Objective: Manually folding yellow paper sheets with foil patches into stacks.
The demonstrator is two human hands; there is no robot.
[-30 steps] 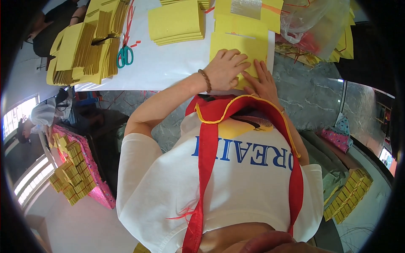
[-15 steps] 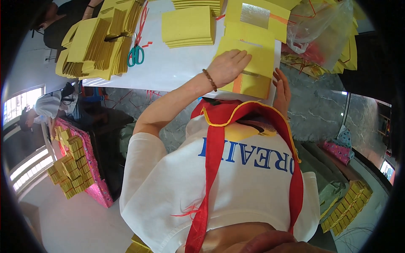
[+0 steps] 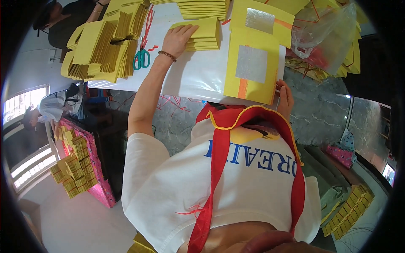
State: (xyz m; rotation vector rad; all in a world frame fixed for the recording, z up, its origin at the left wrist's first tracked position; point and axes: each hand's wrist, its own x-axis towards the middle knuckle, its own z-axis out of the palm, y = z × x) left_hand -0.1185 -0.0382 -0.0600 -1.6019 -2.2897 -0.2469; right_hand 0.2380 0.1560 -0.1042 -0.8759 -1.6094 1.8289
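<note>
My left hand [image 3: 179, 39] reaches out over a small stack of folded yellow paper [image 3: 204, 40] on the white table. Its fingers lie across the top folded piece at the left side; the thumb is hidden, and the hand appears closed on that piece. At my right, flat yellow sheets [image 3: 272, 55] with a silver patch [image 3: 252, 63] and an orange strip [image 3: 243, 86] lie by the table's right edge. My right hand [image 3: 285, 99] rests beside them, fingers slightly bent and apart, with nothing visible in it.
Green-handled scissors [image 3: 141, 59] and red strips [image 3: 148, 23] lie left of the small stack. Large piles of folded yellow paper [image 3: 95, 42] fill the table's left end. A clear plastic bag [image 3: 325, 38] sits at far right. Other people [image 3: 69, 25] are at left.
My left hand has moved left and away from the flat sheets with a folded yellow piece, onto the small stack. The silver patch is now uncovered. My right hand stays at the sheets' edge.
</note>
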